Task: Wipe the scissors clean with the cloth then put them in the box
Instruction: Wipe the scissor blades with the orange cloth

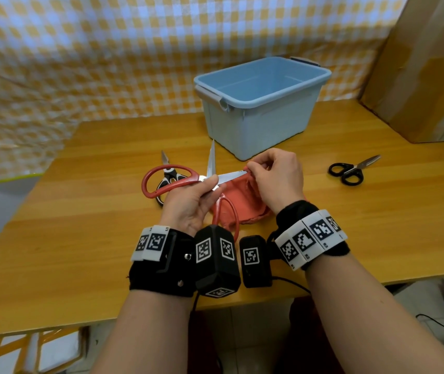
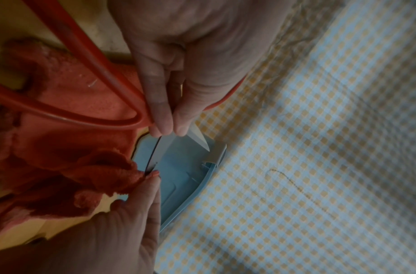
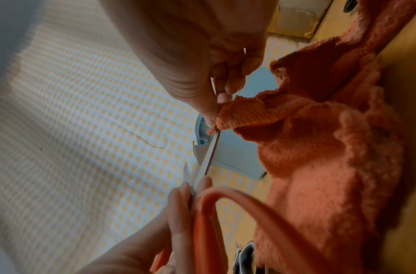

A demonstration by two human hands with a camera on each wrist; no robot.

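Red-handled scissors point(image 1: 177, 180) are spread wide above the wooden table point(image 1: 107, 217). My left hand point(image 1: 202, 187) pinches them at the pivot, where blades meet handles point(image 2: 122, 118). One blade points up, the other point(image 1: 230, 176) runs right into the orange cloth point(image 1: 242, 201). My right hand point(image 1: 253, 168) pinches a fold of that cloth point(image 3: 246, 111) around the blade's outer end point(image 3: 213, 140); the rest of the cloth point(image 2: 68, 89) hangs below to the table. The light blue box point(image 1: 261, 103) stands open just behind the hands.
A black-handled pair of scissors point(image 1: 350, 170) lies on the table to the right. Another pair with black and white handles point(image 1: 170, 176) lies under the red handle at left. A cardboard panel point(image 1: 417, 63) leans at the right; checked fabric point(image 1: 80, 49) hangs behind.
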